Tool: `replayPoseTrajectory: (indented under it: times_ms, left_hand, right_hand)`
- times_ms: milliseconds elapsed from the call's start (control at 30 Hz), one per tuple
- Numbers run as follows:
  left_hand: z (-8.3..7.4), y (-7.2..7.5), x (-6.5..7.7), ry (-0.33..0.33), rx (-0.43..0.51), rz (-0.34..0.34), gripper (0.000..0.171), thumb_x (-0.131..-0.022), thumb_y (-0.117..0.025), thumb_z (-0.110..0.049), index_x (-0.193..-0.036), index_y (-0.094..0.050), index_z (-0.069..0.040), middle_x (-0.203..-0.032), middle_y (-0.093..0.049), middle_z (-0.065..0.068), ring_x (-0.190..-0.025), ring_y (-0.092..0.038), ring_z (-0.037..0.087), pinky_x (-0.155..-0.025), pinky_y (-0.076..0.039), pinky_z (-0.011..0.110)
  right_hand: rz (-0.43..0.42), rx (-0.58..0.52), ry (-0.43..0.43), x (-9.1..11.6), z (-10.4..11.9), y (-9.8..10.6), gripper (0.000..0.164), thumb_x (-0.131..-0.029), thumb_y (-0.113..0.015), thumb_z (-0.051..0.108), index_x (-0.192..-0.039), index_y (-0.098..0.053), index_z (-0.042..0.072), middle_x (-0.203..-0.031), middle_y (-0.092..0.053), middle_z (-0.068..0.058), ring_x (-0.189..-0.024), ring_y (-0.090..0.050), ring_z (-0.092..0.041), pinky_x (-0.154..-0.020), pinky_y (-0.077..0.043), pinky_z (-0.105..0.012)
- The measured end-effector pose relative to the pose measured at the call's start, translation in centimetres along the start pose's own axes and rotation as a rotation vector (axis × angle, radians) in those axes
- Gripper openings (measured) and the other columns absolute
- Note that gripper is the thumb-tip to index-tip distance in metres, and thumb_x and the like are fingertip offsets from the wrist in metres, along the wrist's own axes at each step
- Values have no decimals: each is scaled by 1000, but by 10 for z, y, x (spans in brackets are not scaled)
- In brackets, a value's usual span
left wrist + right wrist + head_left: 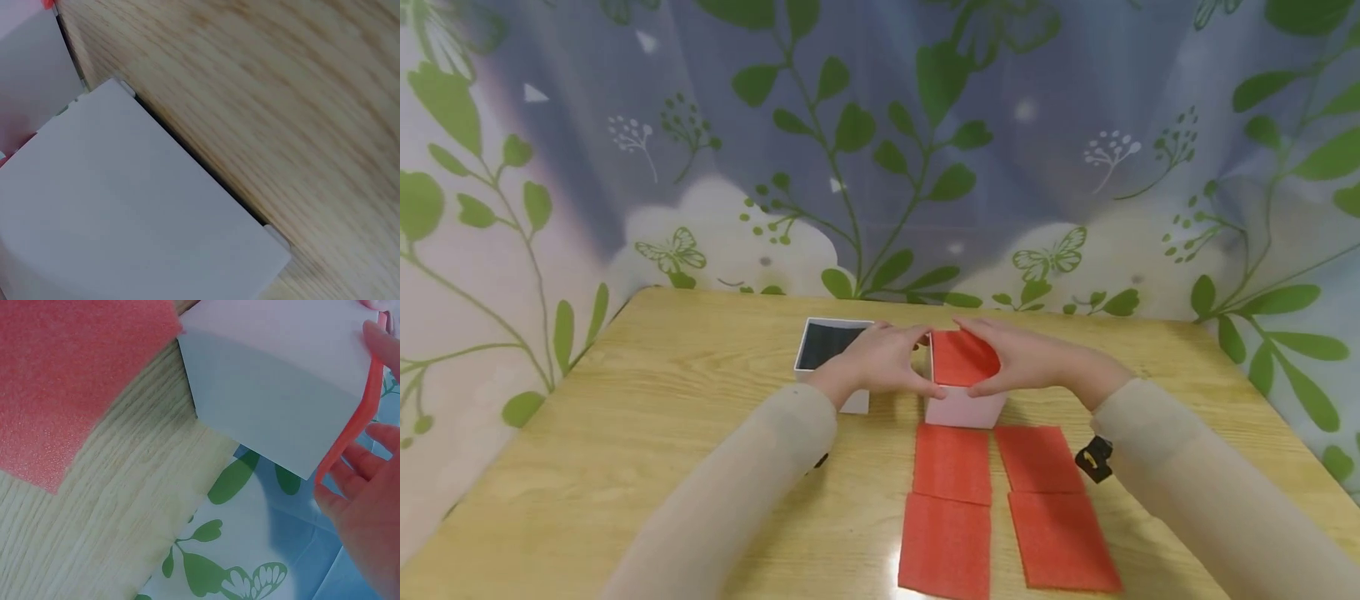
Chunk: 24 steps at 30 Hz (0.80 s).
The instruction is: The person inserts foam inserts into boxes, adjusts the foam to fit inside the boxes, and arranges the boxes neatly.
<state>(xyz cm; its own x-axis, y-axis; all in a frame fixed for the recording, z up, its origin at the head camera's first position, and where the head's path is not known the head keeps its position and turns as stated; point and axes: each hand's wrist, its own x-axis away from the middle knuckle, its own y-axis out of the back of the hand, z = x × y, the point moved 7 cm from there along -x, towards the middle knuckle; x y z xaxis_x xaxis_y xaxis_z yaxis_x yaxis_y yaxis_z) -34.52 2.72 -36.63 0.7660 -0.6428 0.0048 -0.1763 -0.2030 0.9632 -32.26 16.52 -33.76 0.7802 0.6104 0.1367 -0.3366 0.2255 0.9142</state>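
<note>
A red foam sheet lies over the top of a white box, its right edge curving up above the rim. My left hand holds the sheet's left side, thumb at the near corner and fingers toward the far corner. From the other side, my right hand holds the sheet's right edge between thumb and fingers. That red edge shows in the right wrist view, with the right hand's fingers against it. The left fingertips are mostly hidden in the left wrist view.
An uncovered white box with a dark inside stands left, partly behind my left hand. Several red foam sheets lie in two columns on the wooden table in front. A patterned curtain hangs behind the table.
</note>
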Motion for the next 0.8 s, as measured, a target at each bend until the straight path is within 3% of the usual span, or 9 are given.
replayPoseTrajectory:
  times_ms: [333,533,800]
  left_hand:
    - [0,0,0,9,18,4,100,-71,-60,-71,-145,-33,-10,-130,-54,-4,-114,-52,11,-108,-20,42]
    - [-3,-6,-2,2,8,7,100,-71,-58,-73,-145,-32,-11,-131,-54,-5,-114,-52,10,-108,-21,42]
    - [0,0,-2,12,16,7,102,-70,-57,-75,-147,-30,-13,-130,-55,-5,-114,-52,9,-108,-20,41]
  right_hand:
    - [-32,-58,17,-2,-4,-1,104,-72,-79,41,-150,-18,10,-149,-26,-14,-133,-28,-33,-104,-28,-52]
    - [-52,-97,-17,1,-12,-7,107,-69,-79,47,-150,-19,12,-149,-26,-14,-132,-29,-33,-102,-31,-53]
    - [-95,-86,10,-1,-13,-5,108,-68,-77,53,-150,-21,10,-149,-26,-14,-134,-26,-34,-104,-27,-54]
